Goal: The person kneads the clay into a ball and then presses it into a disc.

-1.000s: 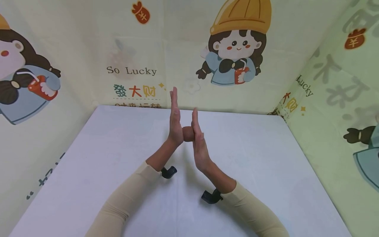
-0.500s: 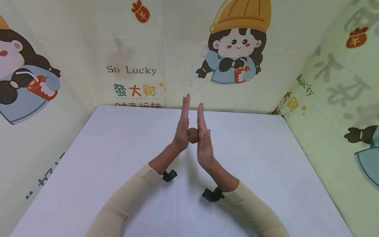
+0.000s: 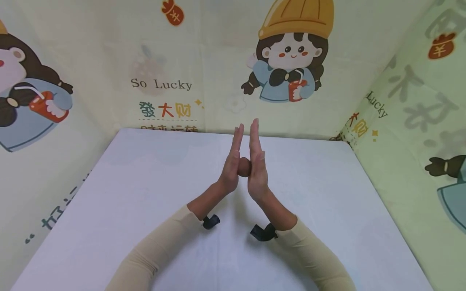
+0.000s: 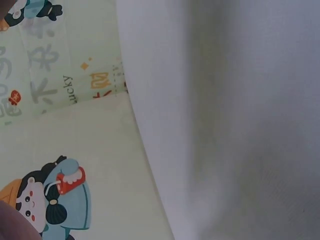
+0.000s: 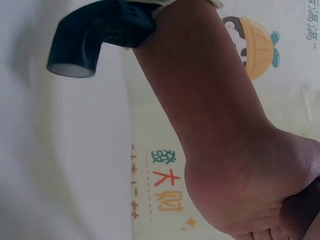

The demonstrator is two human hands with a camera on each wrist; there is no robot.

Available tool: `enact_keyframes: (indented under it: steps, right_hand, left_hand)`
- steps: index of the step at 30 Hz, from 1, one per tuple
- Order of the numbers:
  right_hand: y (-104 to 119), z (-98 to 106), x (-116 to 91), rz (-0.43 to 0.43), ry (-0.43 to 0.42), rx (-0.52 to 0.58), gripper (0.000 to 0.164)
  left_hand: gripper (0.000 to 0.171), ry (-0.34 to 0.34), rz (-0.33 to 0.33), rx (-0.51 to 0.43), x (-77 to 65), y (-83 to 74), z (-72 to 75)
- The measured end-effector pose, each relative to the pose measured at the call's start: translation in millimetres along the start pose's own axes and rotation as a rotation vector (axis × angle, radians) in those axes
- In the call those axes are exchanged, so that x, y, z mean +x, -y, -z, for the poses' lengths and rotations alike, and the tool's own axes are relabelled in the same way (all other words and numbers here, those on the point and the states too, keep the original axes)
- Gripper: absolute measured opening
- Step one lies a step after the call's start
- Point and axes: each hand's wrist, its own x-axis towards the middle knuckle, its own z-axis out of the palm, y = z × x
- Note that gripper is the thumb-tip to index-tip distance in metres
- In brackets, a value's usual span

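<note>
A small brown ball [image 3: 244,167] is held between two flat palms, above the white table. My left hand [image 3: 231,169] stands upright on its left side with straight fingers, the palm pressed to it. On the other side my right hand [image 3: 258,171] faces it, fingers also straight and reaching slightly farther away. In the right wrist view the left palm [image 5: 240,195] shows below its wrist, with the dark ball [image 5: 298,212] against it at the lower right. Only a blurred bit of skin appears at the lower left corner of the left wrist view.
A white table [image 3: 174,169] lies beneath, its far edge just beyond the fingertips. Cloth walls with cartoon prints [image 3: 291,72] enclose it at the back and both sides. Black wrist camera mounts [image 3: 263,232] hang by the beige sleeves [image 3: 156,250].
The left hand has slid to the right and nearer to me, while the right hand has moved right and farther away. The ball between them has shifted right.
</note>
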Motion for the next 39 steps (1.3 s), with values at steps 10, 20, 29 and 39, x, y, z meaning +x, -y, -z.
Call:
enact_keyframes:
  steps: [10,20,29,39]
  right_hand:
    - [-2.5,9.3,6.6,-0.007,-0.059,-0.034,0.077]
    - [-2.9,18.2,15.9,-0.014,-0.113,-0.087,0.077]
    - [-3.8,27.9,23.9,-0.004,-0.14,-0.083,0.074]
    - [-4.1,30.5,25.9,-0.017,-0.124,-0.032,0.073]
  left_hand:
    - [0.068,0.027,-0.004,0.003,-7.5,-0.1,-7.8]
    - [0.077,0.081,0.03,-0.079,-11.9,-13.0,-15.1]
    - [0.084,0.099,-0.005,-0.077,-14.9,-31.1,-22.0]
    - [0.082,0.077,-0.031,-0.091,-15.6,-45.6,-26.6]
